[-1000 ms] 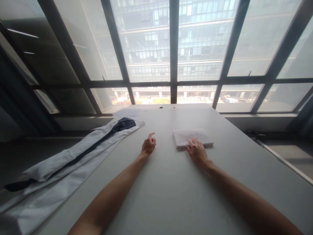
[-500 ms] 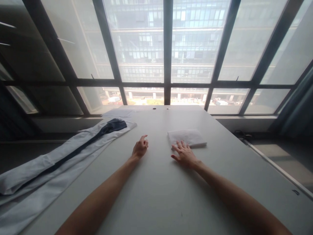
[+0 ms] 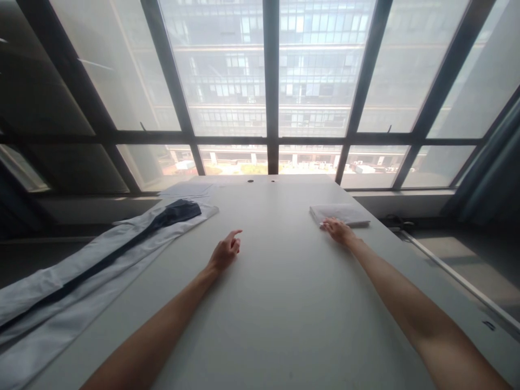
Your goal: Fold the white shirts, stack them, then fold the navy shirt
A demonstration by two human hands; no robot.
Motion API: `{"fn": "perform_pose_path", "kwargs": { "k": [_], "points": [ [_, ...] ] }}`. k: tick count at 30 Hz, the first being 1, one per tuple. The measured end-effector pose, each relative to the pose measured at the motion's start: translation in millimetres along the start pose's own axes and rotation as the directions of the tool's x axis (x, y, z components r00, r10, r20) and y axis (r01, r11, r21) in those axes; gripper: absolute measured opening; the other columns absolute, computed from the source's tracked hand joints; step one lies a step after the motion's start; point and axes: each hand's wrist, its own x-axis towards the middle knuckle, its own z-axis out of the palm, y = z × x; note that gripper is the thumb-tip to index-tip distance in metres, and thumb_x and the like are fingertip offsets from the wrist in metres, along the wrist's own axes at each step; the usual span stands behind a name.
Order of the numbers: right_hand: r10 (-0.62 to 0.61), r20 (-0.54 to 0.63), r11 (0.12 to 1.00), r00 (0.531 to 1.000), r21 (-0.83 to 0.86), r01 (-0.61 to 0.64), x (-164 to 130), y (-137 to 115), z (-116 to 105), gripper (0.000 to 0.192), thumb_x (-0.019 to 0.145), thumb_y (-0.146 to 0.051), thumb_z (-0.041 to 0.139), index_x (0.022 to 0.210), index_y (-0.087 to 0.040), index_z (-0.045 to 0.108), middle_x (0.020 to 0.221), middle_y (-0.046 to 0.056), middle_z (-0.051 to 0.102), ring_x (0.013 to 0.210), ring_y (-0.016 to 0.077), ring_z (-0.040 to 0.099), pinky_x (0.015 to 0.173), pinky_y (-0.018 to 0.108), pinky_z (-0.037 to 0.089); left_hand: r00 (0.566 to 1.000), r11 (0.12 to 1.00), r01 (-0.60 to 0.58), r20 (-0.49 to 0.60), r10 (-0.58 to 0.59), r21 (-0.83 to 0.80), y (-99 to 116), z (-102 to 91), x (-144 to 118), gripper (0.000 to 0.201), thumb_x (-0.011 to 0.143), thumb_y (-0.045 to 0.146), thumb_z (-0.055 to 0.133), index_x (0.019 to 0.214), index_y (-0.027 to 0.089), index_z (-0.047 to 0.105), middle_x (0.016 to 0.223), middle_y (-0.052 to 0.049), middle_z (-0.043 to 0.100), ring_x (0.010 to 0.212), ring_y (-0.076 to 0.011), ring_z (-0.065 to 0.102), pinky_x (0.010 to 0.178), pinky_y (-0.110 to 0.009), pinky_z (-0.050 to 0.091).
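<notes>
Your right hand (image 3: 338, 230) lay right of centre in the frame, arm stretched out across the table (image 3: 284, 303), with its fingertips touching the near left edge of the folded white cloth (image 3: 340, 214). The fingers were laid flat and loosely spread on that edge, gripping nothing that could be seen. The cloth itself sat flat on the tabletop just beyond the hand, in the right-centre of the frame and close to the table's right-hand edge. Your left hand (image 3: 223, 252) rested near the middle of the frame, well apart from the cloth, loosely curled with the index finger pointing up and to the right and nothing held in it. Bare tabletop lay between your two hands, and nothing stood between your right hand and the cloth. Along the left side of the frame, running from the lower left corner up toward centre left, a long pale garment (image 3: 81, 276) was spread out with a dark strip (image 3: 122, 246) lying lengthwise on it, ending in a dark wider part near the top. Just beyond it, a few flat sheets (image 3: 190, 188) lay at the table's far left. Across the upper frame stood a dark-framed window (image 3: 268, 138).
</notes>
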Motion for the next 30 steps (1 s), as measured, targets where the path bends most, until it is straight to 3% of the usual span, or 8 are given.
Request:
{"fn": "perform_pose_path", "kwargs": {
  "k": [3, 8, 12, 18, 21, 24, 26, 30],
  "points": [
    [0.074, -0.070, 0.997, 0.995, -0.003, -0.075, 7, 5, 1, 0.044, 0.105, -0.033, 0.033, 0.128, -0.018, 0.068, 0.126, 0.017, 0.068, 0.125, 0.0304, 0.056, 0.104, 0.047, 0.039, 1.000, 1.000, 0.010, 0.003, -0.010, -0.002, 1, 0.0, 0, 0.048, 0.095, 0.037, 0.040, 0.134, 0.017, 0.058, 0.061, 0.006, 0.057, 0.054, -0.0143, 0.055, 0.057, -0.024, 0.043],
    [0.153, -0.236, 0.986, 0.960, -0.032, -0.165, 7, -18, 19, 0.045, 0.102, -0.033, 0.039, 0.138, -0.018, 0.062, 0.144, 0.019, 0.057, 0.130, 0.0300, 0.052, 0.107, 0.044, 0.036, 1.000, 0.999, 0.020, 0.022, -0.019, -0.032, 4, 0.0, -1, 0.050, 0.094, 0.036, 0.041, 0.139, 0.018, 0.053, 0.060, 0.007, 0.056, 0.054, -0.0144, 0.054, 0.057, -0.024, 0.043],
    [0.187, -0.172, 0.979, 0.967, -0.053, -0.198, 10, -28, 30, 0.040, 0.099, -0.025, 0.042, 0.128, -0.020, 0.069, 0.135, 0.016, 0.065, 0.125, 0.0284, 0.057, 0.107, 0.041, 0.036, 0.999, 1.000, 0.013, 0.032, -0.012, -0.027, 5, 0.0, -2, 0.051, 0.094, 0.036, 0.041, 0.141, 0.018, 0.050, 0.061, 0.007, 0.055, 0.054, -0.0144, 0.053, 0.057, -0.024, 0.043],
    [0.177, -0.146, 0.982, 0.973, -0.039, -0.185, 21, -18, 21, 0.046, 0.097, -0.030, 0.049, 0.138, -0.014, 0.062, 0.145, 0.019, 0.058, 0.133, 0.0315, 0.050, 0.109, 0.041, 0.035, 1.000, 1.000, 0.003, 0.022, -0.003, -0.016, 6, -0.4, -2, 0.051, 0.094, 0.035, 0.041, 0.141, 0.018, 0.050, 0.060, 0.007, 0.054, 0.053, -0.0141, 0.051, 0.057, -0.024, 0.042],
    [0.108, -0.216, 0.994, 0.970, -0.011, -0.113, 14, -21, 16, 0.042, 0.099, -0.025, 0.043, 0.131, -0.015, 0.066, 0.137, 0.016, 0.064, 0.128, 0.0296, 0.052, 0.109, 0.041, 0.035, 1.000, 1.000, 0.009, 0.023, -0.009, -0.016, 5, -0.2, -2, 0.051, 0.094, 0.035, 0.041, 0.141, 0.018, 0.051, 0.061, 0.007, 0.055, 0.054, -0.0144, 0.053, 0.057, -0.024, 0.043],
    [-0.085, -0.269, 0.994, 0.959, 0.048, 0.102, 4, -36, 18, 0.037, 0.098, -0.017, 0.041, 0.119, -0.015, 0.071, 0.123, 0.014, 0.070, 0.119, 0.0252, 0.056, 0.107, 0.038, 0.037, 0.999, 1.000, 0.020, 0.039, -0.020, -0.009, 4, 0.2, -1, 0.051, 0.094, 0.036, 0.041, 0.140, 0.018, 0.052, 0.062, 0.006, 0.056, 0.056, -0.0148, 0.056, 0.058, -0.024, 0.045],
    [-0.189, -0.237, 0.974, 0.953, 0.076, 0.213, 0, -48, 22, 0.033, 0.097, -0.016, 0.045, 0.113, -0.016, 0.073, 0.119, 0.011, 0.071, 0.115, 0.0218, 0.058, 0.105, 0.034, 0.040, 0.999, 1.000, 0.017, 0.041, -0.017, 0.008, 3, 0.6, -1, 0.049, 0.094, 0.037, 0.041, 0.138, 0.018, 0.056, 0.061, 0.006, 0.057, 0.056, -0.0150, 0.057, 0.059, -0.025, 0.046],
    [-0.216, -0.171, 0.969, 0.961, 0.086, 0.232, 0, -62, 27, 0.025, 0.095, -0.020, 0.053, 0.109, -0.019, 0.074, 0.117, 0.007, 0.072, 0.112, 0.0197, 0.060, 0.101, 0.030, 0.042, 1.000, 0.998, -0.017, 0.027, 0.015, 0.054, -2, 2.0, 0, 0.043, 0.094, 0.035, 0.042, 0.125, 0.019, 0.066, 0.072, 0.001, 0.067, 0.067, -0.0176, 0.065, 0.071, -0.029, 0.053]
  ]
}}
